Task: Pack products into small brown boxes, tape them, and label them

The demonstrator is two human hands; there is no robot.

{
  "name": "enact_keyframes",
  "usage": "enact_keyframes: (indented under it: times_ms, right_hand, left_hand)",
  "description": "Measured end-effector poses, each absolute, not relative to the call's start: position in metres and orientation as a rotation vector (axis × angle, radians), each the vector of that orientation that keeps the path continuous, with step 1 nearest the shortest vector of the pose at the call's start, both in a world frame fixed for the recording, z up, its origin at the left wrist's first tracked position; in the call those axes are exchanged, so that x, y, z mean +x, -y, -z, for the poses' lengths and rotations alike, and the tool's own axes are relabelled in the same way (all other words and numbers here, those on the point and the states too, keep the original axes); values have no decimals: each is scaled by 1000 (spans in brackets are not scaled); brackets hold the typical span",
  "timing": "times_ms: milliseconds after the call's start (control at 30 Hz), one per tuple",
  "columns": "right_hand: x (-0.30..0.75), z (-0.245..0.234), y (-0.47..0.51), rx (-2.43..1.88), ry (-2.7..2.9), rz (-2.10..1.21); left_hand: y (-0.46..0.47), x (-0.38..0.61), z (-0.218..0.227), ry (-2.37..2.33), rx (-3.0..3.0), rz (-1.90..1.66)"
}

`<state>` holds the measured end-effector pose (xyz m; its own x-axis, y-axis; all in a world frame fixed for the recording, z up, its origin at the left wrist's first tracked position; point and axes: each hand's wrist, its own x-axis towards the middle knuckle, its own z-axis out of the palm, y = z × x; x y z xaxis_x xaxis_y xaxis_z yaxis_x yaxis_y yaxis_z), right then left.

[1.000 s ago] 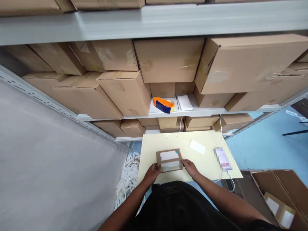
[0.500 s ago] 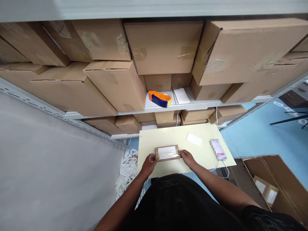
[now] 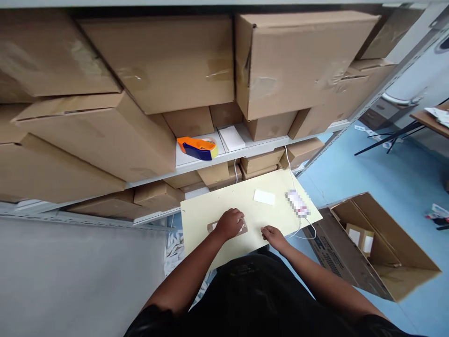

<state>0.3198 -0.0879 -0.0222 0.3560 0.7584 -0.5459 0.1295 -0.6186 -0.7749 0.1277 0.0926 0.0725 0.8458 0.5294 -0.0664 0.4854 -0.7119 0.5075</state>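
Note:
A small flat cardboard box (image 3: 211, 227) with a white label and clear tape lies on the pale yellow board. My left hand (image 3: 230, 223) is over it with bent fingers, gripping toward its right end and hiding most of the label. To the right of the box, apart from it, my right hand (image 3: 273, 237) hovers near the board's front edge. Its fingers are pinched together; whatever is in them, if anything, is too small to make out. A white card (image 3: 264, 197) lies on the board beyond both hands.
A phone with a blurred screen (image 3: 297, 202) and white cable lies at the board's right. An orange and blue tape dispenser (image 3: 198, 148) and a white stack (image 3: 232, 138) stand on the shelf among cardboard boxes (image 3: 182, 61). An open carton (image 3: 389, 243) stands on the floor.
My left hand has moved from the box's left end across its top toward the right. My right hand has let go of the right end and moved away. The view has swung right.

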Motion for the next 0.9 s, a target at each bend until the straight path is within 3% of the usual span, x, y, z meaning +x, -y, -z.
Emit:
enact_keyframes:
  times_ms: [200,400,600,900]
  right_hand:
    - [389,34,98,-1986,737,-1361]
    - [447,40,109,-1961,745,-1453]
    - [473,35,119,-1979,781,-1513]
    - [481,36,111,-1983,695,-1590]
  left_hand:
    - [-106,245,-40,-568,2722,302]
    - [-117,327,8,-577,2757,468]
    - [-138,353,39,-553,2793,545]
    - [-150,355,48,-328,2855,596]
